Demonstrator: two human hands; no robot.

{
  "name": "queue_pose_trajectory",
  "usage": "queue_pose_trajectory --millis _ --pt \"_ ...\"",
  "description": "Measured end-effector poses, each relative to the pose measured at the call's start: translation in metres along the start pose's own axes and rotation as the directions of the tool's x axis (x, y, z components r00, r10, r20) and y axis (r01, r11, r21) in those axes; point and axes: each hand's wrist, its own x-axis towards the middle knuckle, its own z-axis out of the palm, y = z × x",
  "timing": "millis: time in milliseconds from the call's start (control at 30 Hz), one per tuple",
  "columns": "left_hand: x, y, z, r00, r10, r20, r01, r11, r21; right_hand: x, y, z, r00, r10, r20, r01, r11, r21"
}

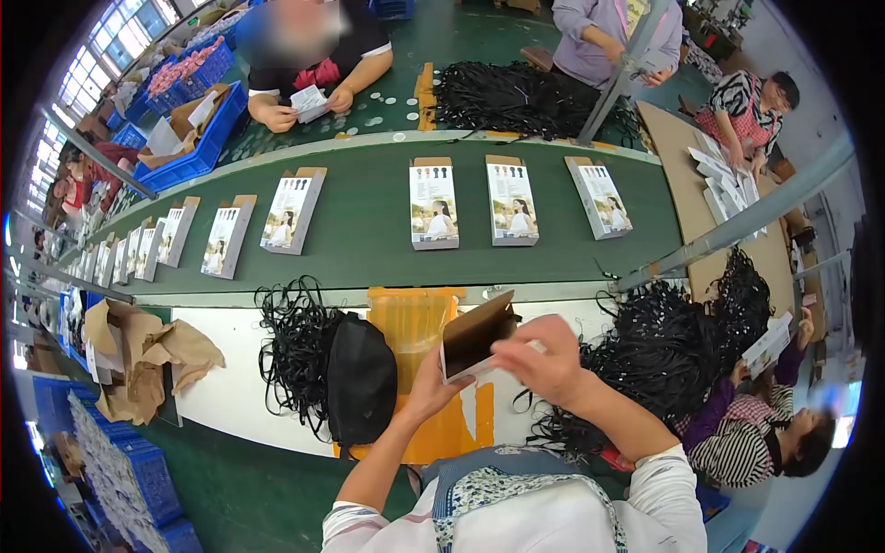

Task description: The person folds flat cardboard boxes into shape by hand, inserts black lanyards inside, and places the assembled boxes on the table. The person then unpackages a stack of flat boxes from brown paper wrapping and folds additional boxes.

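My left hand (433, 382) is wrapped round the lower side of a small cardboard box (472, 341), which is tilted with its brown inside facing up. At the box's right edge is my right hand (546, 361), its fingers curled together by the opening. A small pale bit shows at those fingertips, too little to name. Something dark shows at the box's far corner, beside my right fingers. Under the box lies an orange-taped patch (415, 318) of the white worktop. A black pouch-like thing (362, 380) lies left of my left hand.
Black strap bundles lie at left (300, 341) and right (659, 341). Printed boxes with open flaps (433, 212) line the green conveyor (364, 198). Brown paper (138, 355) sits at far left. A metal post (737, 226) slants at right. Several people work around the line.
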Motion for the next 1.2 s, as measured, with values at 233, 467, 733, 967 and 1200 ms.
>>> queue_pose_trajectory --millis 233,467,733,967,1200 --pt "-0.015 0.018 0.003 0.98 0.117 -0.162 -0.088 0.981 0.176 -0.016 0.014 0.002 0.416 0.711 0.566 -0.789 -0.026 0.613" --pt "-0.036 0.025 0.052 0.946 0.169 -0.275 -0.032 0.896 0.442 -0.056 0.017 -0.037 0.589 0.757 0.282 -0.724 0.34 0.6" --pt "-0.054 0.033 0.089 0.956 -0.086 -0.28 0.187 0.914 0.359 -0.074 0.017 -0.041 0.971 0.189 0.145 -0.212 0.964 0.162" --pt "-0.041 0.025 0.048 0.827 -0.297 -0.477 0.154 0.936 -0.315 -0.12 0.043 -0.042 0.953 0.299 0.044 -0.295 0.888 0.354" --pt "0.023 -0.006 -0.137 0.706 -0.205 -0.678 0.209 0.975 -0.077 -0.197 0.023 0.026 0.609 0.606 0.512 -0.768 0.612 0.188"
